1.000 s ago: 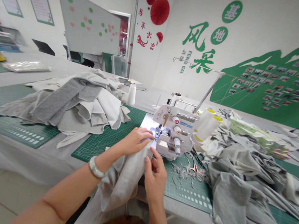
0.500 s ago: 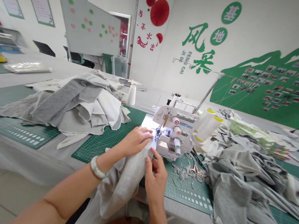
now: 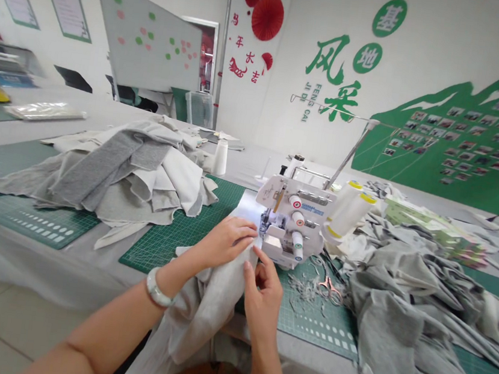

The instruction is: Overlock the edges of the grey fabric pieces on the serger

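Observation:
A white overlock sewing machine stands in front of me with its light on at the needle. Light grey fabric runs from my lap up to its presser foot. My left hand lies flat on the fabric just left of the foot, fingers stretched forward. Closer to me, my right hand pinches the fabric's right edge between thumb and forefinger, its other fingers curled. The fabric under my left palm is hidden.
Copper-handled scissors and thread scraps lie right of the machine. Grey fabric pieces are heaped at left and right. Thread cones stand behind the machine, another cone farther left. Green cutting mats cover the table.
My left hand and wrist have shifted slightly back toward me over the fabric. My right hand keeps its pinch at nearly the same spot. The view has tilted a little.

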Demonstrator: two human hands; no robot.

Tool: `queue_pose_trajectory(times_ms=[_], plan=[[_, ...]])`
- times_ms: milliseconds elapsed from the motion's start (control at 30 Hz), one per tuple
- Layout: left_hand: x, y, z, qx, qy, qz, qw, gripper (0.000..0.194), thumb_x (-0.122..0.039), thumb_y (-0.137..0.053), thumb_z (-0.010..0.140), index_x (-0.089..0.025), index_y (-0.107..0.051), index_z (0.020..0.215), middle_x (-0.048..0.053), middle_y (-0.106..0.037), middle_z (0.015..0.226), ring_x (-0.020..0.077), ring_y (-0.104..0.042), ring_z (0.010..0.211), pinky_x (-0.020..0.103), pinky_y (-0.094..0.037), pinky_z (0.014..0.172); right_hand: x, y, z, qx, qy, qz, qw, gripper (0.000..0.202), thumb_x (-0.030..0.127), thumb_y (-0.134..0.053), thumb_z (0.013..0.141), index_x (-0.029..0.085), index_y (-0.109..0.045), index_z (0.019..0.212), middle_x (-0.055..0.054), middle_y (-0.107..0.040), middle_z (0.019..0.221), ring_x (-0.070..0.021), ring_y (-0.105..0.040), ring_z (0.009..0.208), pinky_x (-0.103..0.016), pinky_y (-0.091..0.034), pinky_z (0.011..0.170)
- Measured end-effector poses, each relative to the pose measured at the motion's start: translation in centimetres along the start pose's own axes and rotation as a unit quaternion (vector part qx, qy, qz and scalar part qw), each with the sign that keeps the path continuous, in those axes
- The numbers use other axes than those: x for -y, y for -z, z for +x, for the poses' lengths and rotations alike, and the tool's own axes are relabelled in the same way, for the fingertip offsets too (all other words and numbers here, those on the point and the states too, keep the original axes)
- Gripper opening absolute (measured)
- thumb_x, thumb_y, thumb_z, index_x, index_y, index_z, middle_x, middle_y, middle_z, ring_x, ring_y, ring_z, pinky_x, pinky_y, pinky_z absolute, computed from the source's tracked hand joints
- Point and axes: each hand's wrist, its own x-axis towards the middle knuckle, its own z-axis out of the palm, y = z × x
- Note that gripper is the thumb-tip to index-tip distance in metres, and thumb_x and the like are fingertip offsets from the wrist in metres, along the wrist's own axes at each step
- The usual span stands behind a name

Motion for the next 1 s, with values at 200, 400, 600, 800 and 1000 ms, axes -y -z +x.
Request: queue_pose_trajectory(times_ms=[200,400,600,800,1000], plan=[[-0.9,0.1,-0.8,-0.001,-0.007,0.046,0.999,0.022,-0.023,-0.046,0.097,-0.019,-0.067,0.102,0.007,-0.066,0.111,0.0206,-0.057,0.106,0.039,-0.04,0.096,0.0,0.1,0.1,0.008,0.0,0.007,1.0,0.039,0.036,-0.057,0.088,0.014,-0.062,0.12,0.008,-0.034,0.061,-0.0109,-0.035,0.054,-0.023,-0.031,0.052],[-0.9,-0.1,-1.2,-0.014,0.014,0.013,1.0,0.023,-0.022,-0.047,0.096,-0.019,-0.064,0.111,0.007,-0.065,0.117,0.0201,-0.057,0.11,0.038,-0.041,0.098,0.1,0.2,0.3,0.013,-0.009,0.009,1.0,0.04,0.037,-0.056,0.089,0.014,-0.062,0.12,0.007,-0.034,0.061,-0.0106,-0.034,0.054,-0.023,-0.029,0.051],[-0.5,-0.1,-1.0,-0.003,-0.002,0.036,0.999,0.026,-0.025,-0.044,0.098,-0.019,-0.063,0.115,0.008,-0.064,0.12,0.021,-0.056,0.115,0.04,-0.04,0.1,0.1,0.2,0.2,0.017,-0.024,0.02,0.999,0.041,0.038,-0.056,0.088,0.013,-0.062,0.12,0.008,-0.031,0.061,-0.0101,-0.03,0.053,-0.022,-0.026,0.049],[-1.4,0.4,-1.2,0.011,-0.02,0.064,0.998,0.022,-0.02,-0.044,0.097,-0.018,-0.066,0.102,0.007,-0.066,0.109,0.0206,-0.057,0.105,0.038,-0.041,0.094,0.0,0.4,0.1,0.017,-0.035,0.028,0.999,0.044,0.04,-0.057,0.088,0.012,-0.061,0.121,0.008,-0.032,0.06,-0.0099,-0.03,0.053,-0.022,-0.026,0.049],[-1.4,0.3,-1.1,0.009,0.003,0.038,0.999,0.022,-0.023,-0.045,0.097,-0.019,-0.064,0.107,0.007,-0.066,0.113,0.0204,-0.057,0.107,0.038,-0.042,0.095,0.0,0.3,0.0,0.011,-0.004,0.021,1.0,0.04,0.036,-0.06,0.086,0.015,-0.062,0.12,0.008,-0.034,0.06,-0.0101,-0.035,0.053,-0.022,-0.031,0.05]])
